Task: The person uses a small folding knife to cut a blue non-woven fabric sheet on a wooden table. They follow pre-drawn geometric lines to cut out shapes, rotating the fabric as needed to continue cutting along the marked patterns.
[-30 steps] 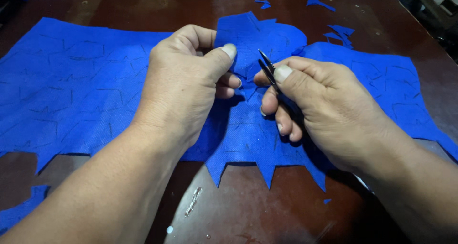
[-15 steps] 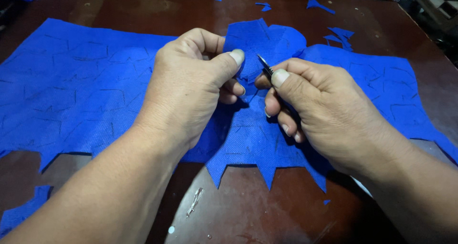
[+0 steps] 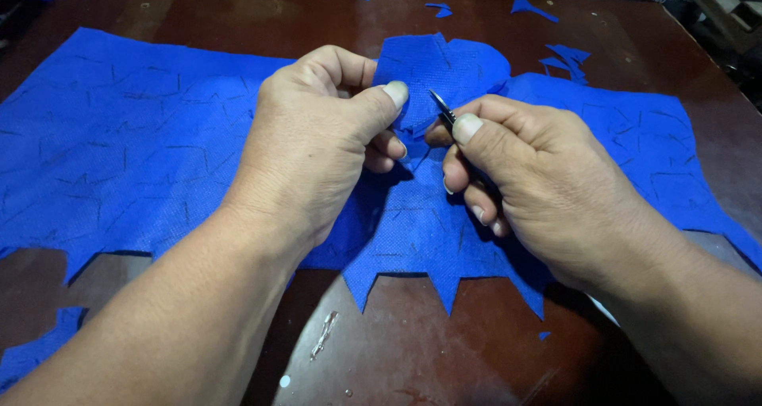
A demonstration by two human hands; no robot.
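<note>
Dark wooden table (image 3: pixel 492 358) is supporting blue fabric (image 3: pixel 143 152); left hand (image 3: pixel 317 144) is pinching it taut while right hand (image 3: pixel 532 176) is gripping small blade (image 3: pixel 441 108); keep cuts shallow.

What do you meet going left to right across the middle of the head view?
Flat blue fabric sheet → left hand, pinching a raised fold of the fabric → small metal blade tip → right hand, gripping that tool → bare brown table.

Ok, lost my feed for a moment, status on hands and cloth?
Left hand pinching raised fold of blue fabric. Right hand holds small dark blade at the fold. Blue scraps lie apart on brown table.
</note>
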